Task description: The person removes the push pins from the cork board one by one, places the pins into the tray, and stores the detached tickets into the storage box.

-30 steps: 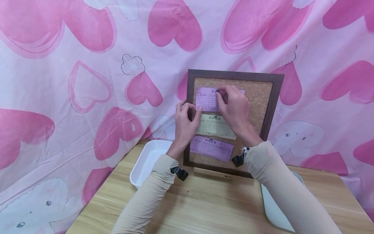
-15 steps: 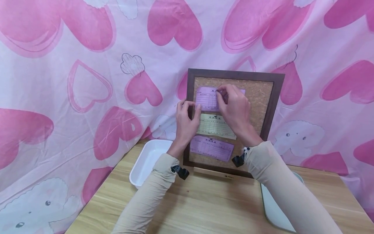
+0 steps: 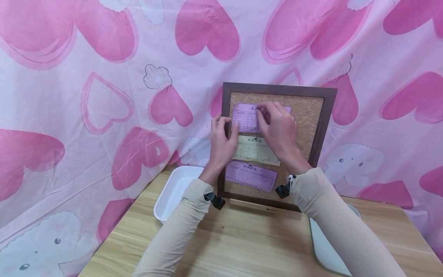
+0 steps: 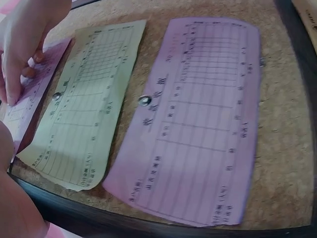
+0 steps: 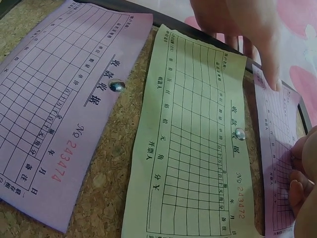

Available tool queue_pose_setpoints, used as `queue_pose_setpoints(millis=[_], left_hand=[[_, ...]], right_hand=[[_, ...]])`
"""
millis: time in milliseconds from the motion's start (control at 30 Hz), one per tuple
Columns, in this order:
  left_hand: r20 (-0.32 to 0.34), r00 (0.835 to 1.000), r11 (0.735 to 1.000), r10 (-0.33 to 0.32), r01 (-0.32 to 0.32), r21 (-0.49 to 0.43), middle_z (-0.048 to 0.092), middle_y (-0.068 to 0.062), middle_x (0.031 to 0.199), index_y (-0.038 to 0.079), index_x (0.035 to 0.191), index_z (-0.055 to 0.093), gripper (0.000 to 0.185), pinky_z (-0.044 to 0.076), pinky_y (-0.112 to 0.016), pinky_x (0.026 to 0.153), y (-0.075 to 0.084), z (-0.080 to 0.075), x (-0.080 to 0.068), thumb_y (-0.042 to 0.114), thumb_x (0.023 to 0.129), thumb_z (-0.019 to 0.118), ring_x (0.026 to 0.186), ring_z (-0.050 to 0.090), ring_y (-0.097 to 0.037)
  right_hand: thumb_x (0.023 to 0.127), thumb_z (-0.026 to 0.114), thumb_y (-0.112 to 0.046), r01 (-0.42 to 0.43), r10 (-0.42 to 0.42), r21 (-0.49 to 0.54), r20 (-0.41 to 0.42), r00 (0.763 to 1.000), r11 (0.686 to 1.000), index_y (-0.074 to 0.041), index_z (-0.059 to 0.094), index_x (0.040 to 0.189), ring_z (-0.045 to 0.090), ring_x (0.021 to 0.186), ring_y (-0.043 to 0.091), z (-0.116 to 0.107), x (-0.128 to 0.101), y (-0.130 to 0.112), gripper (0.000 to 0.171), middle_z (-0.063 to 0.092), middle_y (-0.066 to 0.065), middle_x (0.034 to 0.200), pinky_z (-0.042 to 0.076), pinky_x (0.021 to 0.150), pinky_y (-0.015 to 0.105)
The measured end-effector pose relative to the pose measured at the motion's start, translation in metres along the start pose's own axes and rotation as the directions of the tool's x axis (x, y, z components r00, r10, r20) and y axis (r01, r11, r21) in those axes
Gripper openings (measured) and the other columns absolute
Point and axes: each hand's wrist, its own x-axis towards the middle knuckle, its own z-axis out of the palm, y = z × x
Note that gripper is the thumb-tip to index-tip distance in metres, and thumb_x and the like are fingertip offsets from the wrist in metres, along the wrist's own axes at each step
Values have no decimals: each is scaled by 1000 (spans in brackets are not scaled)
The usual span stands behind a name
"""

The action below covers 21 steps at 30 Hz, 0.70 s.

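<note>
A cork board in a dark brown frame [image 3: 328, 115] leans upright at the back of the table. Three slips are on it: a purple one [image 3: 245, 117] on top, a green one [image 3: 256, 152] in the middle and a purple one [image 3: 250, 176] at the bottom. The lower two each carry a shiny pin [image 4: 144, 100] [image 5: 240, 133]. My left hand [image 3: 223, 144] grips the frame's left edge, with its thumb pressing the top slip [image 5: 277, 148]. My right hand [image 3: 277, 127] pinches a small pin [image 3: 257, 109] at the top slip's upper edge.
The board stands on a small wooden stand [image 3: 252, 205] on a wooden table [image 3: 242, 238]. A white tray [image 3: 173, 192] sits at the left by the board, and another pale tray [image 3: 325, 246] lies at the right under my forearm. A pink heart-print cloth [image 3: 104, 96] hangs behind.
The left hand has crept slightly up the frame's edge. The right hand stays at the top slip's pin, and the slips have not moved.
</note>
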Motion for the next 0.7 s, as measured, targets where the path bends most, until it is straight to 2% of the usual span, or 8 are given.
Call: queue_pose_setpoints(millis=[267,700], left_hand=[[8,997,997,73,-73,-7,52,-20,144,2,120,65,28,48,-45,112,2,-1,14,27,109,63,134,55,-31],[5,999,998,53,-53,-22,55,-18,143,3,117,69,25,45,-43,119,3,-3,17,26,108,66,139,54,-29]], right_hand=[[105,71,-23,-1,1,-2,-6,1000,1000,-9,77,116,69,84,26,0,0,0,19,74,11,102,54,68,39],[106,71,-23,-15,15,-7,10,1000,1000,-7,75,114,71,88,27,0,-2,1,18,75,12,108,59,72,44]])
